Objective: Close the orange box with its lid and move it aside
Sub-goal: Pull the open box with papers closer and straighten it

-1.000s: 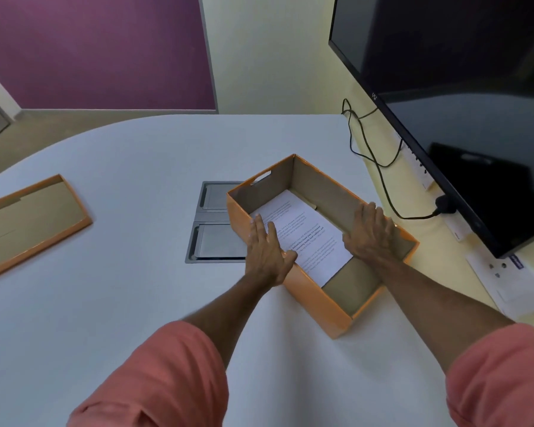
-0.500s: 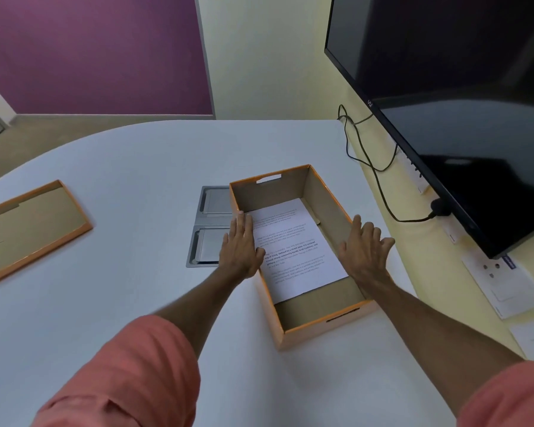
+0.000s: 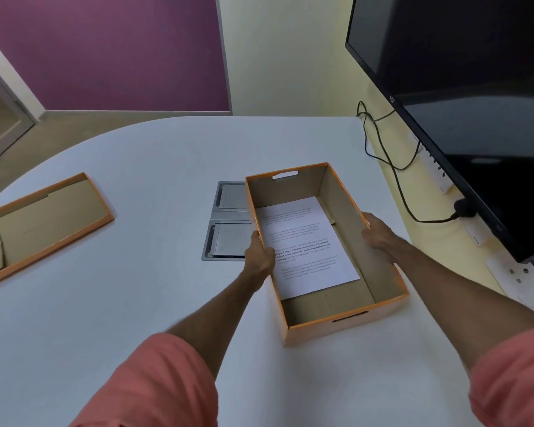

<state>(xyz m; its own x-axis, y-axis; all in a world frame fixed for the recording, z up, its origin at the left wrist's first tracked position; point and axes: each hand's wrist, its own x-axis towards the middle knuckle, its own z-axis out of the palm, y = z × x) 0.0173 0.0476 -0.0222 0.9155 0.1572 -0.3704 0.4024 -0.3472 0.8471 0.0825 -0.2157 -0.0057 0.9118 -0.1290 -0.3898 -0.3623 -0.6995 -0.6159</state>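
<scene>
The orange box (image 3: 349, 323) stands open on the white table, its long axis running away from me, with a printed sheet (image 3: 305, 245) lying flat inside. My left hand (image 3: 259, 254) clasps the outside of the box's left wall. My right hand (image 3: 379, 232) presses against the outside of its right wall, fingers partly hidden behind the rim. The lid (image 3: 40, 223) lies upside down far to the left on the table, brown inside showing, well apart from both hands.
A grey metal cable hatch (image 3: 225, 223) is set in the table, partly covered by the box's left side. A big dark screen (image 3: 463, 97) hangs on the right with black cables (image 3: 392, 167) and wall sockets below. The table's right edge runs close by the box.
The box has been turned from a diagonal to pointing straight away from me. Both hands have dropped from the rims to the outer side walls.
</scene>
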